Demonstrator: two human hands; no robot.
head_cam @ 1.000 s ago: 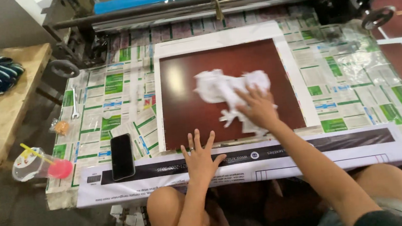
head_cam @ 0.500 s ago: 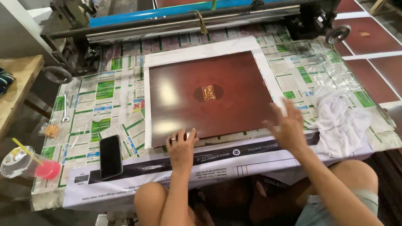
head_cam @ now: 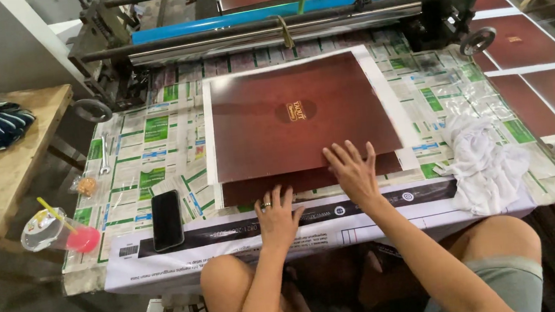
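Both hands lie flat and open, holding nothing: the left hand (head_cam: pixel 276 216) and right hand (head_cam: pixel 355 171) press the brown sheet (head_cam: pixel 301 116) near the table (head_cam: pixel 165 255)'s front edge.

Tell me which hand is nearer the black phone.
Left. The left hand lies flat just right of the black phone; the right hand rests farther right on the brown sheet.

Head camera – looks steeply down, close, over worktable (head_cam: pixel 153 137) toward machine (head_cam: pixel 277 13).

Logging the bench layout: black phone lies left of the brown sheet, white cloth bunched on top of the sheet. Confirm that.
Not quite. The head view shows the white cloth bunched right of the brown sheet, on the newspaper-covered table, not on it. The black phone does lie left.
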